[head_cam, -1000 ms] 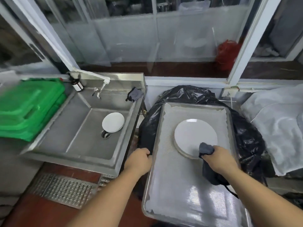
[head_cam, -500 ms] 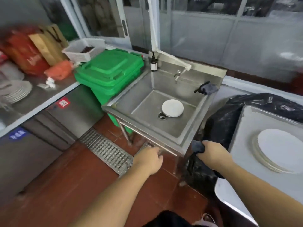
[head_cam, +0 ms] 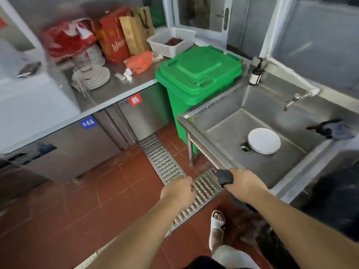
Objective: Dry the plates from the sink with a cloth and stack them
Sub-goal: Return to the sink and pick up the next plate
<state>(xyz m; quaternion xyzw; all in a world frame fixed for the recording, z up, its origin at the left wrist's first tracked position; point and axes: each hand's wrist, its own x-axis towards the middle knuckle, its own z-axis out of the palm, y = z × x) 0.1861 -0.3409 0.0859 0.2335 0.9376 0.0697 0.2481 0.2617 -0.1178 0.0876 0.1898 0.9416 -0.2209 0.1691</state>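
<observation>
A small stack of white plates [head_cam: 264,140] lies in the steel sink [head_cam: 219,125] beside the drain. My right hand [head_cam: 242,184] is in front of the sink's near edge and grips a dark cloth [head_cam: 225,178], whose end sticks out past my fingers. My left hand [head_cam: 179,191] hangs over the floor grate with its fingers loosely curled, holding nothing. The tray with the dried plates is out of view to the right.
A green bin [head_cam: 198,78] stands left of the sink. A steel counter [head_cam: 120,90] at the left holds stacked plates [head_cam: 95,76], bags and a white basket [head_cam: 172,43]. Another dark cloth [head_cam: 334,130] lies on the sink's right rim. A tap [head_cam: 293,100] juts over the basin. A black bag [head_cam: 334,199] sits at the right.
The view has swung left from the tray to the sink and counter. My right hand left the plate on the tray and carried the cloth to the sink's front edge; my left hand followed.
</observation>
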